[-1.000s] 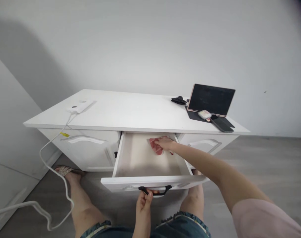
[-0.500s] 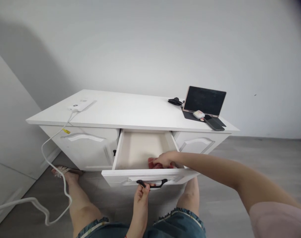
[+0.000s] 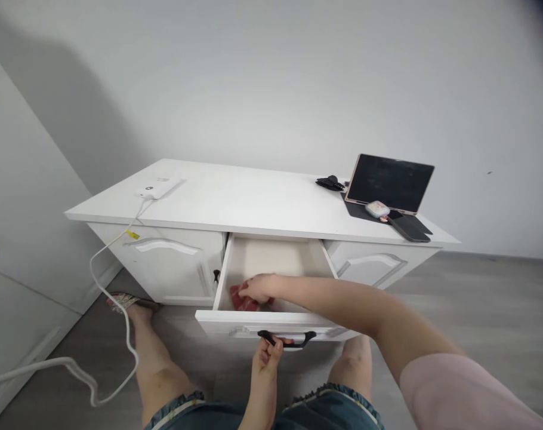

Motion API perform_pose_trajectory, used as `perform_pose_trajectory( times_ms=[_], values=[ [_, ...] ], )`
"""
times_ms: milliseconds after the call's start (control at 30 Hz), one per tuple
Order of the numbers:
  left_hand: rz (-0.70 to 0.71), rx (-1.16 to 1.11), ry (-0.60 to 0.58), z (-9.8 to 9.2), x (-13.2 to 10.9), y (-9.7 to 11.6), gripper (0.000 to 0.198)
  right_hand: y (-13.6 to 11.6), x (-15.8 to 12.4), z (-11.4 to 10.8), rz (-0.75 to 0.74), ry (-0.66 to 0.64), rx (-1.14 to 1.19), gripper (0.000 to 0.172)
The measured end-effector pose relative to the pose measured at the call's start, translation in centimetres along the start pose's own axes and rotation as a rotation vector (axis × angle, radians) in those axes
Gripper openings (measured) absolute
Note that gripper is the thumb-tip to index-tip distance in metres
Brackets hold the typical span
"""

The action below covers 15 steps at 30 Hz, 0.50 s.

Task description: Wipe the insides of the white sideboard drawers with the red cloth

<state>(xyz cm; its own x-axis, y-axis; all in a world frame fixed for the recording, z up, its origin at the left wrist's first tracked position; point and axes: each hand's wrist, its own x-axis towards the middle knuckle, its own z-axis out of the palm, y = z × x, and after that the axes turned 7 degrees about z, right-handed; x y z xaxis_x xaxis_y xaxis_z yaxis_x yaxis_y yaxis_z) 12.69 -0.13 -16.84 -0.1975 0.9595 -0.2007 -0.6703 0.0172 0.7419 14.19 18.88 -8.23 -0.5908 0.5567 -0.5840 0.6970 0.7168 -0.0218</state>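
Note:
A white cabinet (image 3: 253,206) stands against the wall with its middle drawer (image 3: 235,322) pulled out. My left hand (image 3: 269,352) grips the drawer's black handle (image 3: 287,342) from below. My right hand (image 3: 258,288) reaches into the drawer's front left corner and presses a red cloth (image 3: 242,298) onto the drawer floor. The drawer's front panel hides part of the cloth.
On the cabinet top, a white power strip (image 3: 157,189) lies at the left, its cable (image 3: 119,334) trailing to the floor. A tablet (image 3: 390,182), an earbud case (image 3: 376,209), a phone (image 3: 410,230) and a black clip (image 3: 329,181) sit at the right. My knees are under the drawer.
My right hand has dragged the red cloth from the drawer's back right to the front, then across to the front left corner. My left hand stays on the handle.

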Motion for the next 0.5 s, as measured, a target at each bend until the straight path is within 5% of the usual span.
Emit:
perform_pose_trajectory(
  times_ms=[300, 500],
  values=[
    [0.010, 0.008, 0.011, -0.4, 0.2, -0.7, 0.038, 6.2, 2.2, -1.7, 0.320, 0.201, 0.061, 0.055],
    [-0.011, 0.060, -0.020, -0.4, 0.2, 0.2, 0.036, 8.3, -2.5, -1.8, 0.294, 0.189, 0.298, 0.044]
  ],
)
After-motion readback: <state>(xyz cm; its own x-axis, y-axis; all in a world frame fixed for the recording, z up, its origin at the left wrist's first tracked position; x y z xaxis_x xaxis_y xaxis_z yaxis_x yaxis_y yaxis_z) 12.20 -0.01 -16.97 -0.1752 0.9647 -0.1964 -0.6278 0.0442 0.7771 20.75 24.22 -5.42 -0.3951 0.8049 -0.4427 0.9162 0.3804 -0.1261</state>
